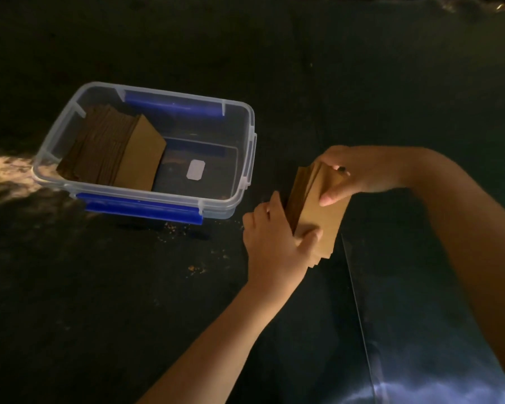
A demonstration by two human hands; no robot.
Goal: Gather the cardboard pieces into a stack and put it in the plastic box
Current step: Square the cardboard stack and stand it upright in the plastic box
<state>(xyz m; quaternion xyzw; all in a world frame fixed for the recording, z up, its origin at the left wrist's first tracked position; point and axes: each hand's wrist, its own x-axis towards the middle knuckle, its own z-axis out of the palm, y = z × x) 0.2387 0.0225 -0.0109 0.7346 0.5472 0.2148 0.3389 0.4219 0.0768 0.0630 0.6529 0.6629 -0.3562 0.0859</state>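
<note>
A stack of brown cardboard pieces stands tilted on the dark surface, just right of the plastic box. My left hand grips its near left side, thumb pressed on the top piece. My right hand holds its far end from above, fingers curled over the edge. The clear plastic box with blue clips sits open at the left. Inside it, another stack of cardboard leans against the left wall. The right half of the box floor shows a white label.
The work surface is dark, with small brown crumbs scattered in front of the box. A shiny dark sheet with a straight edge lies at the lower right, under my right arm. A patch of light falls left of the box.
</note>
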